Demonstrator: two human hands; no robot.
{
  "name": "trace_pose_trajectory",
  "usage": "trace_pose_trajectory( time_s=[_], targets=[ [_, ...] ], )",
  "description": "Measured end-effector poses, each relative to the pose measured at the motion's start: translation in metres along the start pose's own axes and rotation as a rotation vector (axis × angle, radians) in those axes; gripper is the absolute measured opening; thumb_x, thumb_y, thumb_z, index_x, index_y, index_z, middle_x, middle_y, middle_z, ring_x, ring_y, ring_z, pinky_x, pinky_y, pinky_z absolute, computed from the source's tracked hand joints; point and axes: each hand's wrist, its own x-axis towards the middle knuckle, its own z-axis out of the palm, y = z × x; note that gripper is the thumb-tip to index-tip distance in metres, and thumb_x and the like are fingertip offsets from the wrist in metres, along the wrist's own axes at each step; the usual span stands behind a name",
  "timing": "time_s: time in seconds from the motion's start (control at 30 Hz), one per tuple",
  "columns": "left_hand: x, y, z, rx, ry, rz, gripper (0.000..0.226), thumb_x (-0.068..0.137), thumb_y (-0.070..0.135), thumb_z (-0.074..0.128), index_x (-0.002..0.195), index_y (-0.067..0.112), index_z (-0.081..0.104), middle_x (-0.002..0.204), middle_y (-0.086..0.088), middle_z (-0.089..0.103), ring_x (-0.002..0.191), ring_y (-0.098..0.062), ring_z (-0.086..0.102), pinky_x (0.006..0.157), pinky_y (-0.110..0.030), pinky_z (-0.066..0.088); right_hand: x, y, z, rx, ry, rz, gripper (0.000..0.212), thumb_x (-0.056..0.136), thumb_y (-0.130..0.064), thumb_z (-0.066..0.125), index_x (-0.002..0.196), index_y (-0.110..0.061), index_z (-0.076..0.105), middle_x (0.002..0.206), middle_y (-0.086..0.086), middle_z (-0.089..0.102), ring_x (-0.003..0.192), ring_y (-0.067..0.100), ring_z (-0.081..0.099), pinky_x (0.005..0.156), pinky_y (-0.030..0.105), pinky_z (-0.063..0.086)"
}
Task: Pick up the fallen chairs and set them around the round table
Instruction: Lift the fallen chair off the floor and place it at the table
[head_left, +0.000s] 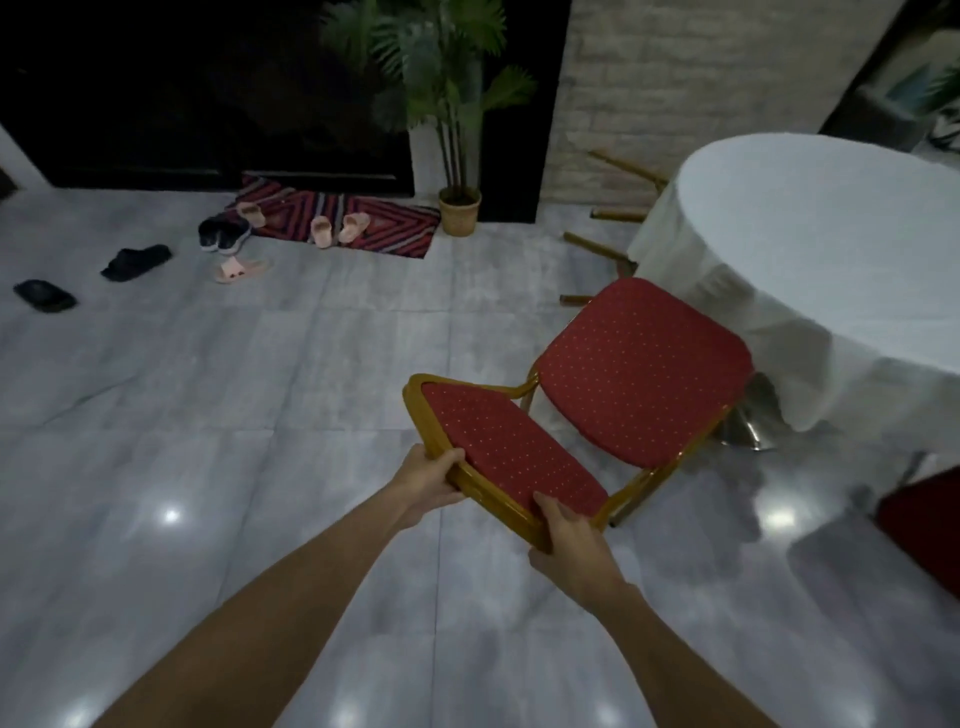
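Both hands clamped on backrest top rail of red chair (644, 364): left hand (428, 480) on left end, right hand (569, 538) on near end. Grip at top gives leverage for steering chair, seat facing round table (810, 249), just left of it. Second chair (605, 228) fallen beyond, legs sticking out left from behind tablecloth. No brand, label or writing readable.

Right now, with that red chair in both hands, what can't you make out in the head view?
- Second fallen chair: only gold legs show; the white tablecloth hides the seat.
- Held red chair: front legs hidden under its seat, so floor contact is unclear.
- Dark red object: cut off by the right edge, unidentifiable.
- Table base: mostly covered by cloth.
- Left hand and right hand: palms hidden behind the backrest.
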Motion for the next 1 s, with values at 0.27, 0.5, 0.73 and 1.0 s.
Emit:
trace_pose_trajectory(
  time_s=[0.27,0.5,0.73,1.0],
  targets=[
    [0.041,0.076,0.063,0.156,0.134,0.014,0.047,0.089,0.044,0.061,0.104,0.000,0.065,0.106,-0.018,0.071,0.095,-0.027,0.070,0.086,-0.035,0.059,0.023,0.028,-0.106,-0.239,-0.040,0.100,0.063,0.094,-0.007,0.044,0.153,-0.014,0.024,0.140,0.010,0.053,0.120,0.033,0.056,0.099,0.040,0.046],
    [0.116,0.144,0.076,0.094,0.163,0.002,0.058,0.094,0.037,0.055,0.134,-0.004,0.046,0.127,-0.016,0.055,0.110,-0.027,0.058,0.097,-0.033,0.049,0.045,0.054,-0.161,-0.205,-0.036,0.122,0.063,0.092,-0.015,0.050,0.151,-0.019,0.030,0.136,0.010,0.057,0.121,0.031,0.056,0.099,0.038,0.047],
    [0.180,0.193,0.093,0.112,0.016,-0.076,0.070,0.084,0.019,0.071,0.139,-0.008,0.036,0.136,-0.022,0.052,0.120,-0.030,0.056,0.103,-0.034,0.046,0.064,0.069,-0.196,-0.034,0.067,0.190,0.048,0.087,-0.023,0.057,0.134,-0.027,0.048,0.127,0.002,0.062,0.110,0.023,0.061,0.089,0.030,0.050],
    [0.231,0.259,0.132,0.212,-0.134,-0.102,0.065,0.083,0.015,0.072,0.134,-0.010,0.040,0.119,-0.016,0.054,0.108,-0.025,0.056,0.102,-0.035,0.047,0.097,0.064,-0.247,0.034,0.206,0.316,0.035,0.084,-0.023,0.059,0.118,-0.028,0.065,0.075,-0.013,0.052,0.075,0.014,0.061,0.067,0.020,0.038]
  ],
)
